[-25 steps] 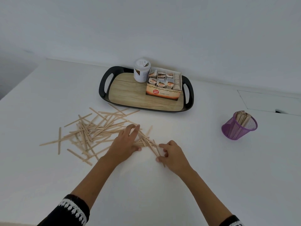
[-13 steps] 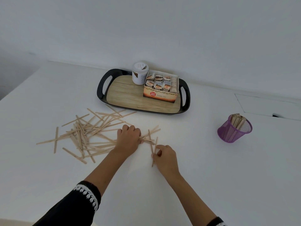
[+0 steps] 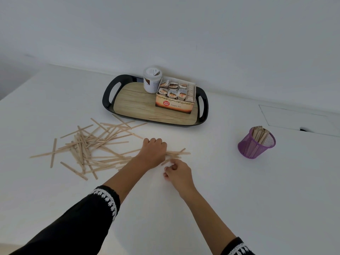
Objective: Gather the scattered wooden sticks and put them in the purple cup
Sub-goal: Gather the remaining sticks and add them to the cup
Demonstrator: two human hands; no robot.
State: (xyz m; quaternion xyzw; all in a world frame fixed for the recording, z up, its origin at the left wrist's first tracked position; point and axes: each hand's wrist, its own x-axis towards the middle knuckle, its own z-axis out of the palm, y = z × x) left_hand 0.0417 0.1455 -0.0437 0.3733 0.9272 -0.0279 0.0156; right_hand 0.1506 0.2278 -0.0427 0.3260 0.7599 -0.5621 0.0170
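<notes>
The left hand (image 3: 153,153) is curling into a fist around a small bundle of sticks (image 3: 177,153) whose ends are poking out to its right, where a second ago its fingers were lying flat on the heap. The right hand (image 3: 177,173) is sitting just beside it, nearer the front edge of the desk (image 3: 257,199), its fingertips pinching at a stick or two next to the bundle; how many it is holding is too small to tell. Both hands have drawn closer together than half a second ago, and the loose sticks that were fanned between them are now lying gathered into one line. That suggests a handful is nearly ready to be lifted and carried over.

Left of the hands, the main pile of sticks (image 3: 92,150) is lying scattered toward the desk's left edge, so most of the work is still ahead. The purple cup (image 3: 255,144) is standing well apart toward the right side, already holding some sticks upright. Toward the back edge, a tray (image 3: 110,92) is carrying a jar (image 3: 152,80) and a box of tea bags (image 3: 174,98), with one stray stick (image 3: 161,118) lying on it.
</notes>
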